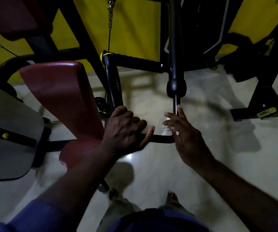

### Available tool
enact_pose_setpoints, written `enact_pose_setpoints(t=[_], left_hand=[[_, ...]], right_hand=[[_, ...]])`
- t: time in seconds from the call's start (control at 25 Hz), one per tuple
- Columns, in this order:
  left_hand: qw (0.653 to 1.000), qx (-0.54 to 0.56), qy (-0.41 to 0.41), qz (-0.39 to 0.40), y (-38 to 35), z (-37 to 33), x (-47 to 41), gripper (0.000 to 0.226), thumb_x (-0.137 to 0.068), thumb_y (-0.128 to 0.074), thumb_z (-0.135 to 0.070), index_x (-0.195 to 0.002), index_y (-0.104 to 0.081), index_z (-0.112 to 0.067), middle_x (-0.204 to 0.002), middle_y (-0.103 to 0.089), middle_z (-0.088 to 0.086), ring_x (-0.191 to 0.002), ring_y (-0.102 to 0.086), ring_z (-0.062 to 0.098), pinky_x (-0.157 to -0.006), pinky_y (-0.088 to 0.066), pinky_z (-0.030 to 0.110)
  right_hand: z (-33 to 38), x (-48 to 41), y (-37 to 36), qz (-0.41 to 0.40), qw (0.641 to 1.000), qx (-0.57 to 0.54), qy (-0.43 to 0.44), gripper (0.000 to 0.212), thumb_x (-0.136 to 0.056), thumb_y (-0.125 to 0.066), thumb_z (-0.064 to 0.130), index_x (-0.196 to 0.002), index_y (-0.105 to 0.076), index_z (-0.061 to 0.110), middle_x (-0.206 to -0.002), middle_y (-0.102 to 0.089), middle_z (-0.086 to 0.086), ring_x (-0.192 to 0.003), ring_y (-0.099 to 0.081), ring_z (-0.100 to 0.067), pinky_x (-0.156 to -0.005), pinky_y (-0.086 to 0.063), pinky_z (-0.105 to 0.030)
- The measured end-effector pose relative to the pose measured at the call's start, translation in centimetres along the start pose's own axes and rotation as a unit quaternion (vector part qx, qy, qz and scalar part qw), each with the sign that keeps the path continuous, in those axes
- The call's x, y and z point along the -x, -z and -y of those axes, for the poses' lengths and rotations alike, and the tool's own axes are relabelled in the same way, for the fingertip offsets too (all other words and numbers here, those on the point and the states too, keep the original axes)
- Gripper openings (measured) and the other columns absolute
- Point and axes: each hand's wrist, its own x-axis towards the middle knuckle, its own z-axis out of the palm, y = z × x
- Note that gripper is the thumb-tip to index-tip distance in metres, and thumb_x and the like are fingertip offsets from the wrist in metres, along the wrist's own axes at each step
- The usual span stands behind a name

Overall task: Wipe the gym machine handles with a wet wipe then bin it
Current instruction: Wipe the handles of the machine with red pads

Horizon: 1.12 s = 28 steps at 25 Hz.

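Note:
A black handle bar (pixel 161 138) of the gym machine runs level between my hands, then bends upward into a thin rod (pixel 176 102) under a black collar. My left hand (pixel 126 129) is wrapped around the bar's left part. My right hand (pixel 185 136) sits at the bend with its fingers stretched out, pressing a white wet wipe (pixel 167 129) against the bar. Only a crumpled bit of the wipe shows under the fingers.
A dark red padded seat (pixel 63 101) stands at the left beside a grey panel (pixel 6 139). Black grip handles (pixel 113 81) and a cable hang ahead. More black machine frames (pixel 260 91) stand at the right. Pale tiled floor (pixel 151 173) and my feet lie below.

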Motion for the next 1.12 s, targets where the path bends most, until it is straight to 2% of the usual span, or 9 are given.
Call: enact_pose_setpoints(t=[0.12, 0.2, 0.32, 0.4, 0.52, 0.64, 0.8, 1.0, 1.12], left_hand=[[0.996, 0.081, -0.048, 0.013, 0.6, 1.3, 0.7, 0.039, -0.102, -0.054, -0.05, -0.091, -0.071, -0.017, -0.084, -0.069, 0.003, -0.08, -0.061, 0.027, -0.086, -0.041, 0.042], [0.987, 0.135, -0.084, -0.023, 2.1, 3.7, 0.9, 0.038, -0.099, -0.062, -0.046, -0.115, -0.069, -0.013, -0.117, -0.065, 0.008, -0.106, -0.058, 0.029, -0.093, -0.042, 0.042], [0.976, 0.159, -0.031, -0.146, 4.0, 9.2, 0.5, 0.03, -0.097, -0.066, -0.037, -0.113, -0.066, -0.012, -0.123, -0.058, 0.008, -0.112, -0.053, 0.031, -0.095, -0.041, 0.043], [0.963, 0.185, 0.042, -0.191, 3.9, 12.7, 0.2, 0.023, -0.098, -0.064, -0.03, -0.111, -0.065, -0.01, -0.118, -0.061, 0.011, -0.112, -0.054, 0.032, -0.096, -0.039, 0.044], [0.943, 0.262, 0.109, -0.172, 2.2, 15.3, 0.6, 0.022, -0.098, -0.061, -0.025, -0.107, -0.066, -0.006, -0.114, -0.061, 0.012, -0.111, -0.053, 0.028, -0.096, -0.038, 0.04], [0.905, 0.379, 0.147, -0.13, 0.7, 16.2, 1.6, 0.016, -0.099, -0.059, -0.023, -0.107, -0.064, -0.01, -0.113, -0.055, 0.0, -0.106, -0.052, 0.018, -0.094, -0.04, 0.033], [0.854, 0.484, 0.158, -0.104, -0.7, 17.3, 1.5, 0.011, -0.101, -0.055, -0.02, -0.106, -0.062, -0.014, -0.107, -0.053, -0.007, -0.104, -0.052, 0.015, -0.091, -0.043, 0.03], [0.83, 0.521, 0.167, -0.115, -0.9, 18.2, 0.2, 0.009, -0.101, -0.053, -0.016, -0.102, -0.062, -0.012, -0.102, -0.056, -0.004, -0.099, -0.053, 0.016, -0.085, -0.043, 0.026], [0.798, 0.56, 0.191, -0.116, -0.6, 18.4, -0.7, 0.013, -0.102, -0.051, -0.022, -0.104, -0.061, -0.013, -0.103, -0.058, -0.001, -0.099, -0.055, 0.018, -0.084, -0.045, 0.033]], right_hand=[[2.3, -1.0, 2.3, -0.009, 0.999, 0.052, -0.014, 0.063, -0.082, -0.048, -0.017, -0.13, -0.066, 0.018, -0.14, -0.064, -0.004, -0.14, -0.052, -0.022, -0.112, -0.037, -0.011], [5.0, -3.9, 3.9, -0.015, 0.997, 0.064, -0.03, 0.046, -0.094, -0.046, -0.001, -0.124, -0.069, 0.026, -0.118, -0.075, 0.008, -0.109, -0.072, -0.017, -0.103, -0.048, -0.016], [11.2, -9.9, 2.3, -0.145, 0.988, 0.039, -0.04, 0.025, -0.108, -0.051, 0.019, -0.126, -0.068, 0.021, -0.116, -0.074, 0.014, -0.096, -0.072, -0.005, -0.09, -0.054, -0.021], [15.1, -14.3, -0.5, -0.217, 0.976, 0.015, -0.007, 0.023, -0.108, -0.052, 0.022, -0.125, -0.067, 0.017, -0.121, -0.073, 0.011, -0.101, -0.071, -0.005, -0.091, -0.055, -0.024], [16.9, -19.7, -4.3, -0.287, 0.956, 0.046, 0.039, 0.028, -0.107, -0.051, 0.01, -0.13, -0.066, 0.005, -0.134, -0.067, 0.003, -0.129, -0.06, -0.006, -0.106, -0.049, -0.022], [16.3, -19.6, -8.4, -0.178, 0.969, 0.169, 0.038, 0.048, -0.101, -0.048, -0.007, -0.145, -0.057, 0.01, -0.158, -0.047, -0.003, -0.152, -0.033, -0.014, -0.12, -0.031, -0.019], [15.8, -11.3, -11.5, -0.155, 0.963, 0.218, -0.038, 0.059, -0.101, -0.05, -0.008, -0.154, -0.046, 0.016, -0.169, -0.024, -0.001, -0.156, -0.024, -0.018, -0.121, -0.036, -0.03], [17.1, -14.1, -12.5, -0.116, 0.94, 0.316, -0.057, 0.063, -0.108, -0.05, 0.022, -0.163, -0.02, 0.011, -0.173, -0.006, -0.007, -0.16, -0.004, -0.025, -0.127, -0.022, -0.035], [17.8, -20.2, -10.8, -0.117, 0.938, 0.309, -0.107, 0.073, -0.106, -0.051, 0.037, -0.164, -0.014, 0.013, -0.172, -0.009, -0.008, -0.157, -0.016, -0.026, -0.12, -0.035, -0.042]])
